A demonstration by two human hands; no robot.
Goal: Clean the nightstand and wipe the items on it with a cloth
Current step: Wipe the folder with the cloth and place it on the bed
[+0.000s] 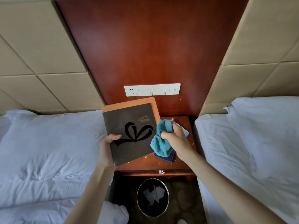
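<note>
My left hand (108, 147) grips the lower left edge of a dark brown folder (129, 133) with a black bow design and an orange border, lifted and tilted above the wooden nightstand (155, 164). My right hand (176, 138) is closed around a bunched teal cloth (160, 139), which hangs just beside the folder's right edge. Under the cloth a dark blue box (169, 158) lies on the nightstand. A small blue and white packet (183, 129) shows behind my right hand. Small specks of debris dot the nightstand top.
White-covered beds flank the nightstand, left (48, 151) and right (250, 143). A white panel of sockets and switches (152, 90) sits on the red-brown wall board. On the floor below stands a round black bin (152, 197) with crumpled paper inside.
</note>
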